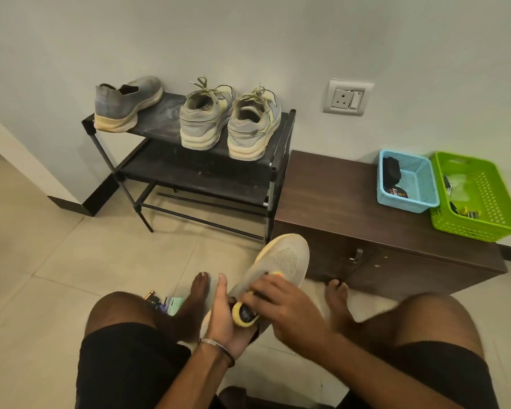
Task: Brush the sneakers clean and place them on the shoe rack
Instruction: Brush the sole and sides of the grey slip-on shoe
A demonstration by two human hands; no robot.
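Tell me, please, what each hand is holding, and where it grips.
The left hand holds the grey knit sneaker at its heel end; the right hand grips the yellow-edged brush from above.

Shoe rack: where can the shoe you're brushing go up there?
On the shoe rack's top shelf, a bare patch lies between the slip-on sneaker at the left end and the laced pair. The right end is crowded. The lower shelf looks free too.

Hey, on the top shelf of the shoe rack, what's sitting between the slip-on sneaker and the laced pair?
Nothing: in the head view, only bare, dusty shelf separates the slip-on sneaker from the laced pair.
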